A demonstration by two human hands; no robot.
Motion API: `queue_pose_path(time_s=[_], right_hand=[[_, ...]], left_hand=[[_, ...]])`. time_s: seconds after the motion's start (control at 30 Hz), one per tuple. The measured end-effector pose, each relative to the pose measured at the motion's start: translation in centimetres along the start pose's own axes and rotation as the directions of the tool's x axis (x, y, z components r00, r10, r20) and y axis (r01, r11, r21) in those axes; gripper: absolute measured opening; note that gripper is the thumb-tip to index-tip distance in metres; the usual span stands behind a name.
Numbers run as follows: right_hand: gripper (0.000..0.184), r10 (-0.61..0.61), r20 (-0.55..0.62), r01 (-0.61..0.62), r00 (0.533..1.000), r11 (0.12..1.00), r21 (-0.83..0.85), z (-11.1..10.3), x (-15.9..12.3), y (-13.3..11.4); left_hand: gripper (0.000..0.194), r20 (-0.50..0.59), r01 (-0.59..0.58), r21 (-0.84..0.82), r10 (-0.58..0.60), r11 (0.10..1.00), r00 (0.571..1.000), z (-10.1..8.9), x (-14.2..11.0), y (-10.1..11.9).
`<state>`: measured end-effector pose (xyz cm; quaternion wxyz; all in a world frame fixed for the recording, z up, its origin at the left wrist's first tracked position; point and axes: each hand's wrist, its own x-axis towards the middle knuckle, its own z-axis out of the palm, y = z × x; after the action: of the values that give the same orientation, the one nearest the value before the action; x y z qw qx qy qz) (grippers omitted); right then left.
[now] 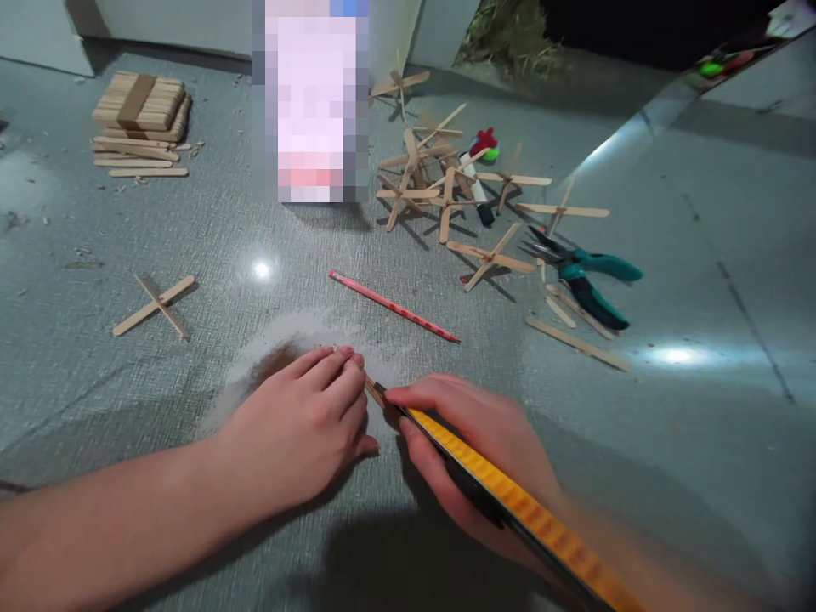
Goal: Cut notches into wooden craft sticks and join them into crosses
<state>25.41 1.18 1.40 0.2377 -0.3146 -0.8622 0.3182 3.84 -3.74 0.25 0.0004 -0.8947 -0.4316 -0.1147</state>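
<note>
Wooden stick, likely light but stiff, lies well inside the far edge of the grey surface, best gripped where your left hand pins it, fingers bunched, right hand clasping the yellow tool.

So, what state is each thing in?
Left hand: lowered over a wooden piece, grip hidden.
Right hand: closed on the yellow tool.
Pencil: sharpened, lying flat.
Pliers: handles spread.
Stick bundle: banded.
Separate stick pair: crossed.
Stick stars: mostly clustered.
Marker: lying among them.
</note>
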Motion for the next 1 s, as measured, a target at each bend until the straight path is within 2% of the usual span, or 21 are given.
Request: queue_pose_path(time_s=[0.17, 0.33, 0.5, 0.7, 1.0], right_hand=[[0.021, -0.034, -0.08, 0.036, 0.996, 0.999, 0.026, 0.7, -0.5, 0.9], [0.022, -0.045, -0.097, 0.05, 0.994, 0.997, 0.056, 0.9, -0.9, 1.5], [0.027, -0.054, -0.184, 0.067, 0.982, 0.996, 0.066, 0.8, -1.1, 1.4], [0.025, -0.075, -0.104, 0.08, 0.992, 0.996, 0.043, 0.9, -0.7, 1.6], [0.024, -0.082, -0.107, 0.087, 0.991, 0.995, 0.044, 1.1, -0.8, 1.6]], left_hand=[[0.042, 0.027, 0.005, -0.07, -0.003, 0.998, 1.0, -0.1, 0.0, -0.4], [0.045, 0.032, 0.017, -0.069, -0.015, 0.997, 0.999, -0.1, 0.0, -0.3], [0.049, 0.043, 0.015, -0.054, -0.013, 0.998, 0.999, 0.0, -0.2, -0.2], [0.045, 0.026, 0.023, -0.076, -0.021, 0.997, 0.999, 0.1, -0.2, -0.3], [0.042, 0.027, 0.022, -0.088, -0.02, 0.996, 0.999, 0.2, -0.3, -0.3]])
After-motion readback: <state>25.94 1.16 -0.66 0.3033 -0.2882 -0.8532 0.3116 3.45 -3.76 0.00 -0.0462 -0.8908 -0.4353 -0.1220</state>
